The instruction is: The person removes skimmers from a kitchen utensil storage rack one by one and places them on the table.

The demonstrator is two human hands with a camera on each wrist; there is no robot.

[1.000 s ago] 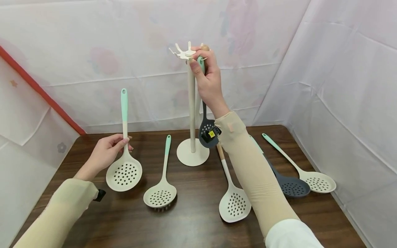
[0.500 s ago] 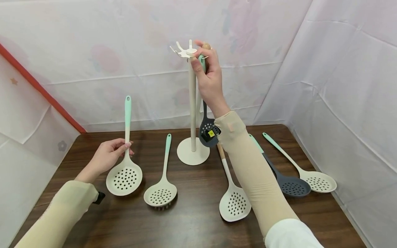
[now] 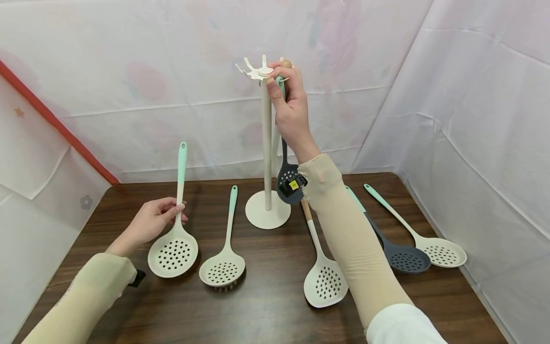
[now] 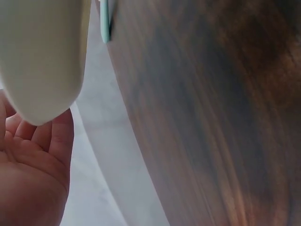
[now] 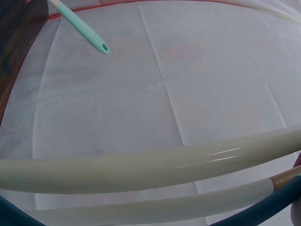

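while the right hand (image 3: 291,112) is raised to the top of the cream utensil stand (image 3: 267,143), its fingers are curled round the mint handle tip of a dark skimmer (image 3: 287,177) — held right at the stand's hooks, so that the dark perforated head hangs straight down beside the pole, just above the round base. the left hand (image 3: 148,223) pinches the neck of a cream skimmer (image 3: 174,239) at the near left, handle pointing up and away, its head low over the brown table (image 3: 266,306). four more skimmers lie flat: one cream just right of the held one, one cream near the middle, one dark and one cream at the right — handles pointing far. no brand or writing can be read; only a small yellow patch shows on the right wrist device.
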